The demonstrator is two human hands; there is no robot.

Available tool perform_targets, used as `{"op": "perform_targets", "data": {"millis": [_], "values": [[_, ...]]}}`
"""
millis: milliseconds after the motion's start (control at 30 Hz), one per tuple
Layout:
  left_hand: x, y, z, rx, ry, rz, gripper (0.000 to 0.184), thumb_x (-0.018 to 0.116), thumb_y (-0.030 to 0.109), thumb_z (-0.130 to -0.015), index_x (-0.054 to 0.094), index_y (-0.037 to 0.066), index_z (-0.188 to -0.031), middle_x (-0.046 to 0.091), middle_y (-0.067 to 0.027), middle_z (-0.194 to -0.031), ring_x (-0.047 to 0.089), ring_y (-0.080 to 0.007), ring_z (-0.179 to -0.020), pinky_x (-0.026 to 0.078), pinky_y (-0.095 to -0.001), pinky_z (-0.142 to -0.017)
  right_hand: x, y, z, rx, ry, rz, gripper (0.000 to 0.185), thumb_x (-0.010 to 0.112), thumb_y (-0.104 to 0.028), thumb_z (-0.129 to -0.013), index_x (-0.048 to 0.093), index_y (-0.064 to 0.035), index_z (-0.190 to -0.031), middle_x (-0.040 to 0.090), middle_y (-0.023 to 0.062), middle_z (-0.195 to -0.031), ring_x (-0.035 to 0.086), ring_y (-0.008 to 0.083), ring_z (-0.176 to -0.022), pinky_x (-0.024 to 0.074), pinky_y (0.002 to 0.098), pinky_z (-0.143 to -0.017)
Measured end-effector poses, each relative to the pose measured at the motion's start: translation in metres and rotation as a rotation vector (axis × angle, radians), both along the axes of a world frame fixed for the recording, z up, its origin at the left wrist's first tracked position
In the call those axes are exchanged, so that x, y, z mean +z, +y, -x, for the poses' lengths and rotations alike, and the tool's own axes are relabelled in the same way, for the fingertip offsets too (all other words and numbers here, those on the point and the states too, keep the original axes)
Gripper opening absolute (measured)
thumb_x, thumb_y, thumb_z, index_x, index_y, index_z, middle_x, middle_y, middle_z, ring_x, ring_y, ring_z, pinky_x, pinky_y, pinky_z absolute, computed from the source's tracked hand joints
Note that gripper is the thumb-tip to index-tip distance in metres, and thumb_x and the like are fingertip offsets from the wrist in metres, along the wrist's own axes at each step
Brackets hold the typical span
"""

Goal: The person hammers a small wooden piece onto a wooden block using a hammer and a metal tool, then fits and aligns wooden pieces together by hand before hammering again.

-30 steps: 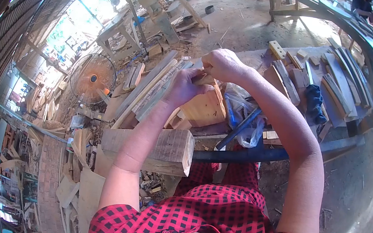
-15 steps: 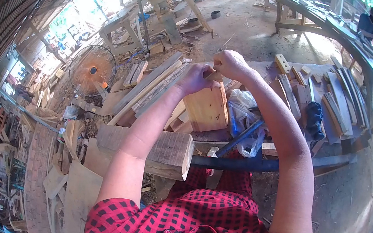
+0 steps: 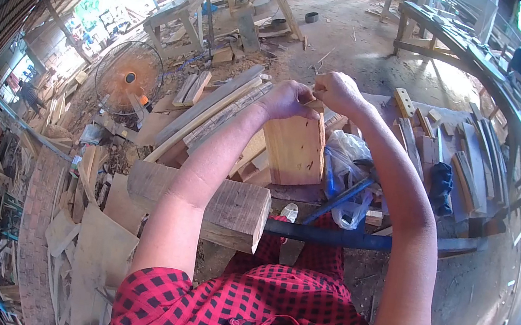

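Note:
My left hand (image 3: pixel 289 100) is closed at the top edge of a wooden board (image 3: pixel 295 149), its thumb on the board's near face. The board stands on end, pale yellow with a few dark marks. Close beside it, at the board's upper right corner, my right hand (image 3: pixel 342 94) is curled with its fingers pressed together. Between the two hands shows a small tan piece (image 3: pixel 315 105); whether it is separate from the board I cannot tell. What my right fingers pinch is hidden.
A thick timber block (image 3: pixel 203 198) lies under my left forearm, near a dark bar (image 3: pixel 362 240). Right of the board hangs a clear plastic bag (image 3: pixel 349 149) by blue tubing. Wood strips (image 3: pixel 470 167) lie at the right, a fan (image 3: pixel 130 78) stands left, and a long workbench (image 3: pixel 454 40) is behind.
The view has shifted slightly, so the board and both hands appear a little to the right. Both hands keep their places at the board's top edge.

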State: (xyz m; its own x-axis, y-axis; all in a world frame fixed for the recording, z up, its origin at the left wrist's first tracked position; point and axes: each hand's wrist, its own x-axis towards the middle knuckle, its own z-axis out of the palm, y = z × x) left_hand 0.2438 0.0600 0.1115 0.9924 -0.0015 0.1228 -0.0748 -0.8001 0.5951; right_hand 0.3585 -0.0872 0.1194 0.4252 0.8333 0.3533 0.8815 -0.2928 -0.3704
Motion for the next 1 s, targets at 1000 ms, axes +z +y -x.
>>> {"op": "perform_targets", "data": {"millis": [1000], "values": [[-0.09, -0.024, 0.254, 0.281, -0.088, -0.181, 0.049, 0.084, 0.027, -0.06, 0.066, 0.008, -0.101, 0.061, -0.0082, -0.099, 0.055, -0.0291, -0.1, 0.047, -0.0381, -0.09, -0.083, 0.008, 0.202, 0.5, 0.132, 0.077, 0.011, 0.067, -0.018, -0.079, 0.066, -0.0076, -0.082, 0.065, 0.0135, -0.074, 0.065, 0.0325, -0.073, 0.0498, 0.0414, -0.065]]}}
